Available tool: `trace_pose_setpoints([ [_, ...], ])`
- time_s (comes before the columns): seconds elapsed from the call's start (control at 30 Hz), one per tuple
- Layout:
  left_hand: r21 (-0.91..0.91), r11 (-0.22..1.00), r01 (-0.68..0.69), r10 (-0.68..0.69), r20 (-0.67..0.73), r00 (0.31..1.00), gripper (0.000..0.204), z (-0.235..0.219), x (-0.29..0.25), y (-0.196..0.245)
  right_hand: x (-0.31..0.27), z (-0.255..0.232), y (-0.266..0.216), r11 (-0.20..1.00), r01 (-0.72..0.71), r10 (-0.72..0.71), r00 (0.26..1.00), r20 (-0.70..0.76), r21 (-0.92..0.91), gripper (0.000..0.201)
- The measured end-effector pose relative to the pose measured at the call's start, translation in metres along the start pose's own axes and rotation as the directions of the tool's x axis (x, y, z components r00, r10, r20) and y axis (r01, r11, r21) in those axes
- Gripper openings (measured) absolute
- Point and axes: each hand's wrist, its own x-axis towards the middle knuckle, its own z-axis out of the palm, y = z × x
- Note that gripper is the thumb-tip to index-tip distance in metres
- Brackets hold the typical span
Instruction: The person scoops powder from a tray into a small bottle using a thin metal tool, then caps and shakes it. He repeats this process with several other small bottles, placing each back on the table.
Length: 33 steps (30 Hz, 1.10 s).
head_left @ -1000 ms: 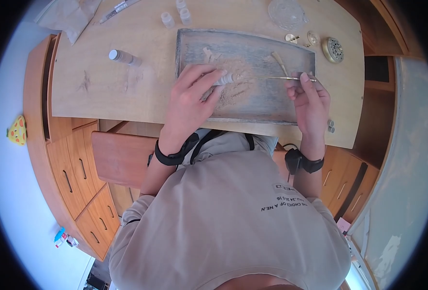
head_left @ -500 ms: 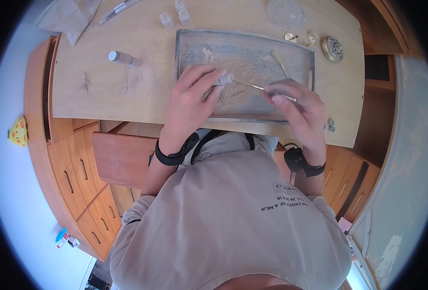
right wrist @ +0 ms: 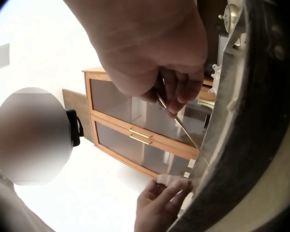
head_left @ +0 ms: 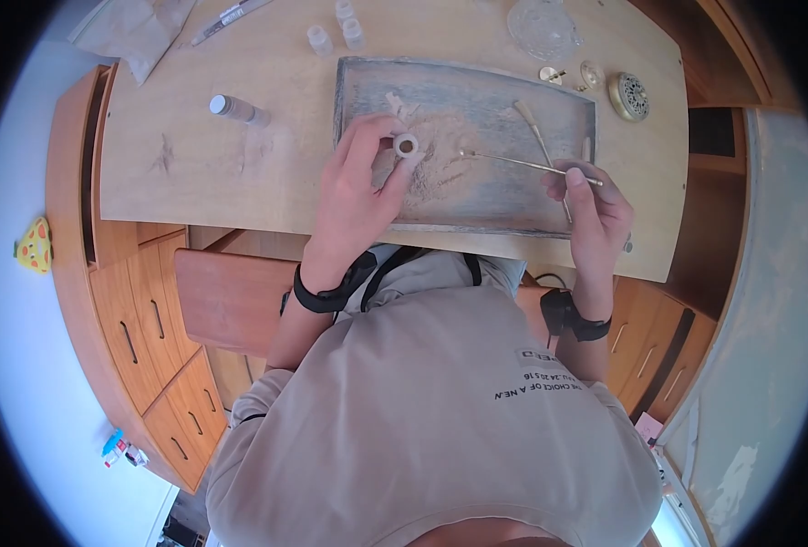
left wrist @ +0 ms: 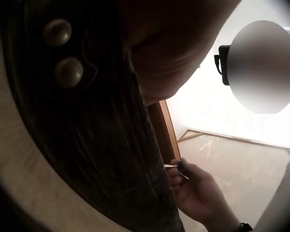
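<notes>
My left hand (head_left: pixel 358 182) grips a small white bottle (head_left: pixel 406 146), its round mouth turned up toward the head camera and brownish inside. My right hand (head_left: pixel 594 210) pinches a thin brass-coloured scoop (head_left: pixel 518 163) between thumb and fingers. The scoop's small tip points left, over a heap of light brown powder (head_left: pixel 445 150) and a short way right of the bottle mouth. That powder lies in a grey wooden tray (head_left: pixel 477 228). The right wrist view shows the scoop slanting down from the fingers, with the left hand (right wrist: pixel 157 208) below.
A brass tool with a flared end (head_left: pixel 530 123) lies in the tray. Beyond it stand white bottles (head_left: pixel 353 35), a glass dish (head_left: pixel 543 27) and a pierced brass burner (head_left: pixel 628 95). A capped bottle (head_left: pixel 237 109) lies at the left, near a pen (head_left: pixel 231 20).
The scoop's tip went to the bottle mouth half a second ago and has since come back right, over the powder. The bottle has turned from lying sideways to mouth upward.
</notes>
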Motion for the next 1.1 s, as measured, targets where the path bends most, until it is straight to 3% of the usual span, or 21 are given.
trace_pose_setpoints([
  [0.07,-0.033,0.999,0.030,-0.031,-0.006,1.000,0.035,0.000,-0.001,0.000,0.001,-0.002,0.008,0.997,-0.064,0.063,0.998,-0.027,-0.035,0.024],
  [0.27,0.037,0.999,-0.008,0.007,0.025,1.000,0.033,-0.003,0.002,0.004,0.002,0.007,0.023,0.970,-0.207,0.199,0.978,0.068,0.127,0.023],
  [0.4,0.070,0.997,-0.034,0.033,0.022,0.999,0.034,-0.003,0.002,0.002,0.004,0.006,0.023,0.941,-0.249,0.243,0.968,0.054,0.228,0.024],
  [0.77,0.199,0.973,-0.116,0.103,0.075,0.992,0.032,-0.001,0.000,-0.003,0.005,-0.010,0.018,0.887,-0.153,0.184,0.982,-0.029,0.435,0.024],
  [1.1,0.234,0.961,-0.146,0.127,0.094,0.987,0.032,-0.002,-0.001,-0.003,0.007,-0.001,0.007,0.917,-0.148,0.152,0.988,0.019,0.370,0.025],
])
